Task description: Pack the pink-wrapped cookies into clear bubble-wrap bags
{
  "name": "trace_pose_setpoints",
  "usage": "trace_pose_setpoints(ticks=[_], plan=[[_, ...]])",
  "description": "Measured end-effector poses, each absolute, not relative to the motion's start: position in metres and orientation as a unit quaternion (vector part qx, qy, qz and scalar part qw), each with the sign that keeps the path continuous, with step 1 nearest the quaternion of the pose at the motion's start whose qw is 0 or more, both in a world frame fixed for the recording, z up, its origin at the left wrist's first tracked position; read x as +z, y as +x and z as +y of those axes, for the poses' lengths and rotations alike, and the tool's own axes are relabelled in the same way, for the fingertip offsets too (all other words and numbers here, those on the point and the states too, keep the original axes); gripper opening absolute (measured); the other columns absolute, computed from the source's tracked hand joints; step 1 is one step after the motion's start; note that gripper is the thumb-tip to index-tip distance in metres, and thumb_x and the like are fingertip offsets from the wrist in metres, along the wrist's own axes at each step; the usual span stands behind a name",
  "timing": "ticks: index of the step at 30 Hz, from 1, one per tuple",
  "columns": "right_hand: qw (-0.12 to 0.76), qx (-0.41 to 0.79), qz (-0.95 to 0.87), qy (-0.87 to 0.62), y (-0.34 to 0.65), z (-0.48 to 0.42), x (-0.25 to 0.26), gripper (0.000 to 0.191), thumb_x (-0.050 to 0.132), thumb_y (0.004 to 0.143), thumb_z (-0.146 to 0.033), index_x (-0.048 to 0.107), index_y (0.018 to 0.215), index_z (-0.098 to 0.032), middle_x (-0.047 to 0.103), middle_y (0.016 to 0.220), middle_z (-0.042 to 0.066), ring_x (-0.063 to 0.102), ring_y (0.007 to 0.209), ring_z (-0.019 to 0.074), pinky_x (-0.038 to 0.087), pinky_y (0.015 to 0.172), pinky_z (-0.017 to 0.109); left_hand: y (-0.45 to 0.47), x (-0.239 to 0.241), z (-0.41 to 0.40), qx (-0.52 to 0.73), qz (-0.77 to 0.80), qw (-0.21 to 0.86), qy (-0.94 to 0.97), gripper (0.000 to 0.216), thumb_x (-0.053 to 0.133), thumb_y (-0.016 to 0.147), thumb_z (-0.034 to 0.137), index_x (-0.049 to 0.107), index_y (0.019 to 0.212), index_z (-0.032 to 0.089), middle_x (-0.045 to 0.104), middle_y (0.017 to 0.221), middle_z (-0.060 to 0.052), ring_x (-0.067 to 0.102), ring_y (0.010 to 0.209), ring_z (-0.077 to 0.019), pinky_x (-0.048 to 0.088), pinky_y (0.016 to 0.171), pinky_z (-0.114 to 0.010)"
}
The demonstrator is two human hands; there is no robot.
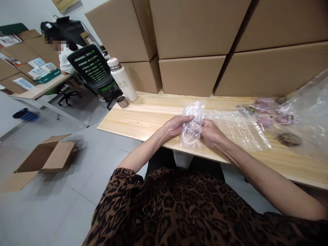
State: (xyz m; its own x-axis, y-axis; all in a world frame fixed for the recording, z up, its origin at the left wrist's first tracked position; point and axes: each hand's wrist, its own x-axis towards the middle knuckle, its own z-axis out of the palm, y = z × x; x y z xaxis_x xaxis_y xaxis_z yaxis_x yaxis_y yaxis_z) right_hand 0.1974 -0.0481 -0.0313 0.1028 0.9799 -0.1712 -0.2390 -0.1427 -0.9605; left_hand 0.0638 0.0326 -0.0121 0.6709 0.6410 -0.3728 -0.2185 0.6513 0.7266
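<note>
A clear plastic bag (191,136) is held upright just above the front part of the wooden table (146,114). My left hand (176,125) grips its left side, thumb laid across the front. On the right side, the closed fingers of my right hand (210,132) pinch the bag's edge. Whether anything is inside the bag I cannot make out. Right beside my right hand lies a row of overlapping clear bags (241,128) with small dark labels along their upper edge.
Large cardboard boxes (191,73) line the table's back. Small bagged pink and brown items (287,119) lie at right beside a big plastic sheet (312,109). A white flask (125,83) and metal cup (122,101) stand at left. An opened carton (48,155) is on the floor; a person sits beyond.
</note>
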Motion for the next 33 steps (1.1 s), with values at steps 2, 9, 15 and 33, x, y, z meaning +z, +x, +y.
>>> trace_pose_setpoints(ticks=[2,9,15,33], plan=[[0.530,0.552,-0.397,-0.507,0.204,-0.047,-0.027,0.054,0.100,0.059,-0.052,0.079,0.097,-0.019,0.072,0.075,0.005,0.069,0.075,0.0228,0.053,0.063,0.033,0.066,-0.010,0.032,0.264,0.325,0.846,0.330,0.012,0.079,0.085,0.001,0.071,0.088,0.008,0.074,0.077,-0.007,0.070,0.071,-0.0142,0.057,0.084,-0.033],[0.476,0.257,-0.568,-0.620,0.243,-0.054,-0.001,0.045,0.078,0.085,-0.055,0.080,0.108,-0.016,0.075,0.103,0.013,0.070,0.084,0.0255,0.061,0.079,0.045,0.084,-0.013,0.010,0.444,0.353,0.769,0.296,0.030,0.095,0.066,0.014,0.071,0.085,0.014,0.074,0.077,-0.001,0.066,0.069,-0.0132,0.054,0.083,-0.033],[0.432,0.049,-0.696,-0.571,0.210,-0.077,-0.013,0.057,0.049,0.099,-0.029,0.057,0.153,-0.013,0.063,0.149,0.023,0.062,0.137,0.0362,0.053,0.118,0.062,0.103,-0.017,-0.005,0.542,0.362,0.719,0.242,0.024,0.085,0.074,0.011,0.067,0.089,0.017,0.072,0.079,0.002,0.064,0.071,-0.0121,0.051,0.083,-0.030],[0.368,0.000,-0.705,-0.606,0.197,-0.064,-0.063,0.072,0.047,0.093,-0.021,0.040,0.164,-0.008,0.051,0.161,0.027,0.050,0.151,0.0403,0.040,0.127,0.068,0.086,-0.018,-0.028,0.448,0.266,0.841,0.148,0.038,0.042,0.115,0.042,0.074,0.111,0.021,0.078,0.133,-0.010,0.059,0.150,-0.0227,0.044,0.128,-0.040]])
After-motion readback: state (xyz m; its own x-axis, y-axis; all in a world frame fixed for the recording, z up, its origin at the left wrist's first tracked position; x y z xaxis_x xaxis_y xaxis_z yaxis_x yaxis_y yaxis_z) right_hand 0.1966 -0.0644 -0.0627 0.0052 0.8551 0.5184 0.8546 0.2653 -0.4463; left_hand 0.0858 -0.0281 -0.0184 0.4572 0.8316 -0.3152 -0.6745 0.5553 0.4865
